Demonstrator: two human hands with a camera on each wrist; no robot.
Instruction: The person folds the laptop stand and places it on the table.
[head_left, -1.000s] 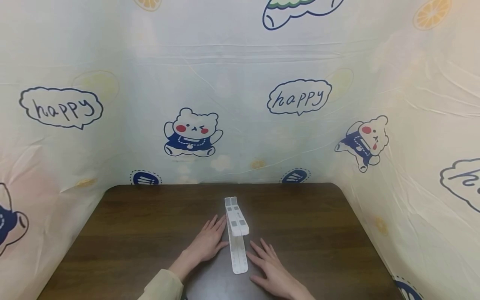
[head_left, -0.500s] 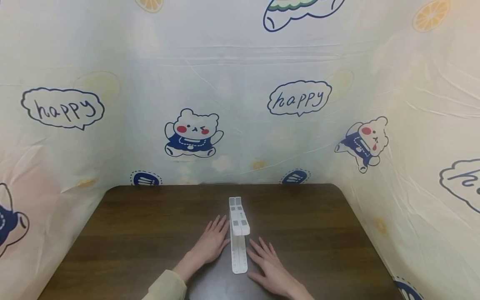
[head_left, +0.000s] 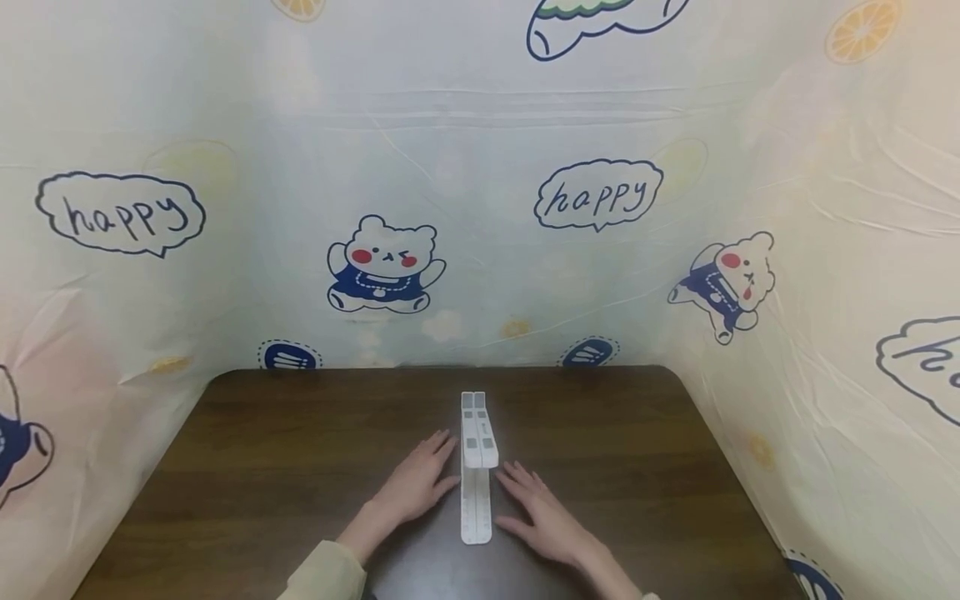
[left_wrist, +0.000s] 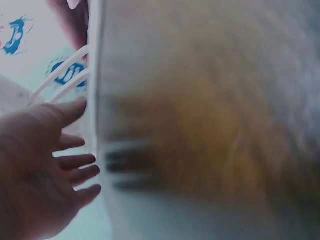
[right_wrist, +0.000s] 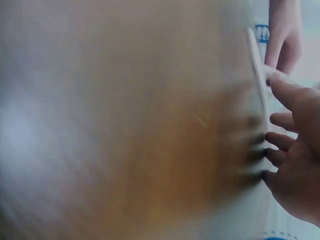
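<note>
- We judge the white stand [head_left: 478,454] could tip or skid if a hand nudged its side, since it looks tall and narrow; a stray fingertip might be pinched between its long bars [head_left: 476,508] if it folded.
- It stands on the desk [head_left: 300,425], between the left hand [head_left: 414,486] and the right hand [head_left: 543,518].
- Both hands' fingers lie fairly straight, holding nothing; we cannot tell whether any touch it.
- We see smooth, plastic-looking bars, grey rectangular patches [head_left: 472,443], shiny dark wood grain and creased printed cloth [head_left: 480,183].

white stand [head_left: 477,457], grey pads [head_left: 472,443], brown grained table [head_left: 315,442], pale cartoon-print cloth [head_left: 480,150]
</note>
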